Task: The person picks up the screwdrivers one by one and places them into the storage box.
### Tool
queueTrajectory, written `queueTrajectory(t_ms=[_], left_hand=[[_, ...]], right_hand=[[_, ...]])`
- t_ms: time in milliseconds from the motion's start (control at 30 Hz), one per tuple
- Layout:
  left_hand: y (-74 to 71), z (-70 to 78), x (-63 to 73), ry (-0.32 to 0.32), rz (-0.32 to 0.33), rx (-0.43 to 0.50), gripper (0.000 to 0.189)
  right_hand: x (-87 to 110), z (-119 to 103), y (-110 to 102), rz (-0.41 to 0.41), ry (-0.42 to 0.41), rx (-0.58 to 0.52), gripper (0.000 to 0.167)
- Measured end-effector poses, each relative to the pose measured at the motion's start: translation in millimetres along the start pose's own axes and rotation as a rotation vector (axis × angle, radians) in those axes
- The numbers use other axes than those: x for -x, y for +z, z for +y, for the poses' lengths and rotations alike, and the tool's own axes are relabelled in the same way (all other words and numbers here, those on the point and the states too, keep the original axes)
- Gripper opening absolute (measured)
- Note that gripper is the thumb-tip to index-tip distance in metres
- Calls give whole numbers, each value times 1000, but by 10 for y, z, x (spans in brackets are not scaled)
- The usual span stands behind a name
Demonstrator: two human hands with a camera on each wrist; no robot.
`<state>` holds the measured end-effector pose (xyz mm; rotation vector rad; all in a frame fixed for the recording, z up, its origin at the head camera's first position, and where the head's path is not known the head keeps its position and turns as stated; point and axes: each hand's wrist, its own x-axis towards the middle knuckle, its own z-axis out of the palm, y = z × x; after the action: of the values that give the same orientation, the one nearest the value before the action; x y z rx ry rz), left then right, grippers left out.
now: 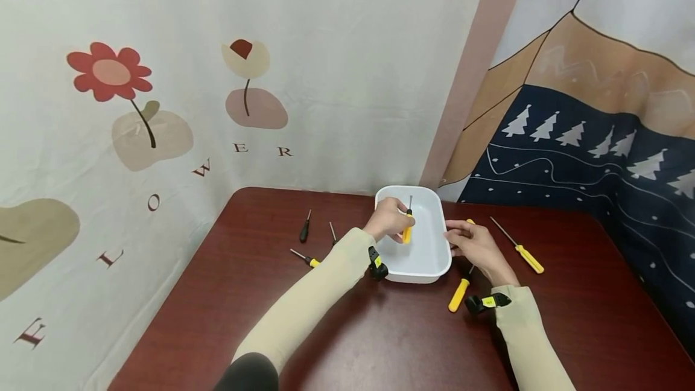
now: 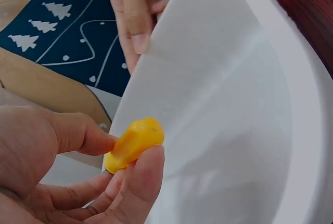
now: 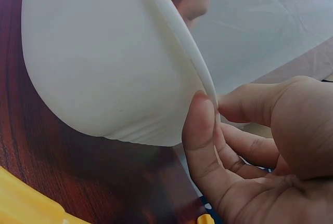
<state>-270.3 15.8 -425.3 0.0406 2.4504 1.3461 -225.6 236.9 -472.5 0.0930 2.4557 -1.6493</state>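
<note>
My left hand pinches a yellow-handled screwdriver over the inside of a white rectangular tub. Its shaft points away from me in the head view. The left wrist view shows the yellow handle between thumb and fingers, with the shaft hidden. On the tub's right side, my right hand pinches the rim between thumb and fingers, as the right wrist view also shows at the tub's wall. Just below that hand lies another yellow screwdriver, partly covered by it.
Right of the tub lies a long yellow screwdriver; a yellow tip shows behind my right hand. On the left are a black screwdriver, a yellow-and-black one and another shaft, partly hidden by my left sleeve. A printed curtain hangs behind the table.
</note>
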Motion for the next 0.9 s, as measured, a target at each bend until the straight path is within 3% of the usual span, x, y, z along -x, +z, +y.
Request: queueTrajectory(t_ms=[233,400,600,900], left_hand=[[100,21,-101,-10,-11,-49,34],[161,31,-182,-21,1,-80,17],[231,53,-252,-52,-12,-97,35],[328,104,-333,-113,-23,-117,23]], right_hand=[[5,4,-9,-4,16,-4,46],[0,0,-16,-12,18,-21,46],[-4,5,-20,-19,15,-24,46],[1,5,-22,-15,11,-21,46]])
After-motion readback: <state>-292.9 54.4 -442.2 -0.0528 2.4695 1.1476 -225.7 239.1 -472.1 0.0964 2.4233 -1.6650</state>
